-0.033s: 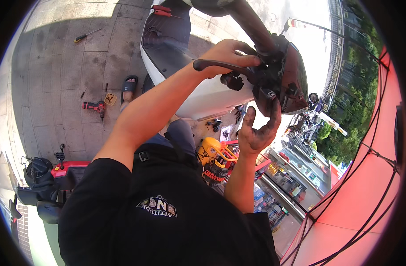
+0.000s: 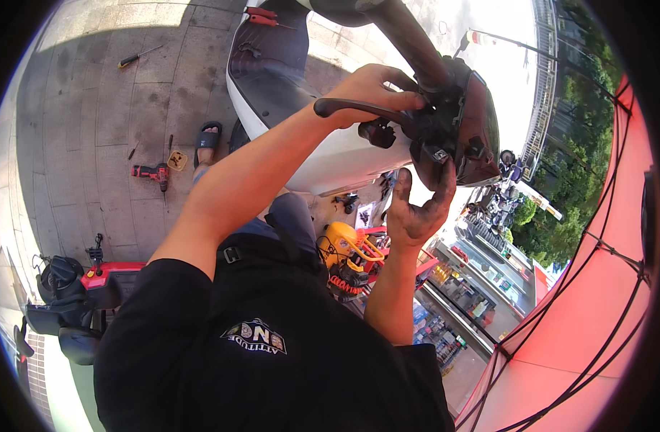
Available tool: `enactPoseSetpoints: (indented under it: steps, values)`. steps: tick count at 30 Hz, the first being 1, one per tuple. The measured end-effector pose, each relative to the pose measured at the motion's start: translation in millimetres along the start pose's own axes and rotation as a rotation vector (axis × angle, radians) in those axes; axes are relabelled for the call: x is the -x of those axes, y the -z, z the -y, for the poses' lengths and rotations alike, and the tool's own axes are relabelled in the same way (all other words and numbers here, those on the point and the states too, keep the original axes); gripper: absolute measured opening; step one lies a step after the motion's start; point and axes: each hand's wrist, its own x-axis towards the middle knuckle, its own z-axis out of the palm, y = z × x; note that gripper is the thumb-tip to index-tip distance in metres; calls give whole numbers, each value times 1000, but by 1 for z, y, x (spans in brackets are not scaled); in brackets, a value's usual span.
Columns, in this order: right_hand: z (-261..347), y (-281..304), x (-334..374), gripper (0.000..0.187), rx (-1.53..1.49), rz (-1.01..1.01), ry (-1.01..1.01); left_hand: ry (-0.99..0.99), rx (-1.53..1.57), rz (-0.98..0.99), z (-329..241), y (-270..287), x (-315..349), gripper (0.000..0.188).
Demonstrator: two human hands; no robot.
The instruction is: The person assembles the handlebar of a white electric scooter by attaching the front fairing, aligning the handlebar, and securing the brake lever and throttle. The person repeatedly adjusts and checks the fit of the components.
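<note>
Beside the dark handlebar of a white scooter, my left hand reaches over the black brake lever. Its thumb and forefinger close together at the handlebar's control housing; what lies between them cannot be made out. My right hand, darkened with grime, is below the same housing. One raised fingertip touches the housing's lower edge, while the thumb stands well apart and the palm shows bare. A dark, shiny cover sits on the far side of the housing.
On the paving lie a red-black cordless drill, a small parts tub and a screwdriver. Red-handled tools rest on the scooter's footboard. Yellow equipment stands below my right arm. A red-black vehicle is at left.
</note>
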Motion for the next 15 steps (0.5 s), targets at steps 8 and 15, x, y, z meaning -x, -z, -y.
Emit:
enactPoseSetpoints:
  steps: [8,15]
  values:
    - [-6,12,-28,46,133,90,150,140,18,-29,-4,-7,2,39]
    - [-9,21,-33,26,41,143,106,44,71,43,-4,-1,3,34]
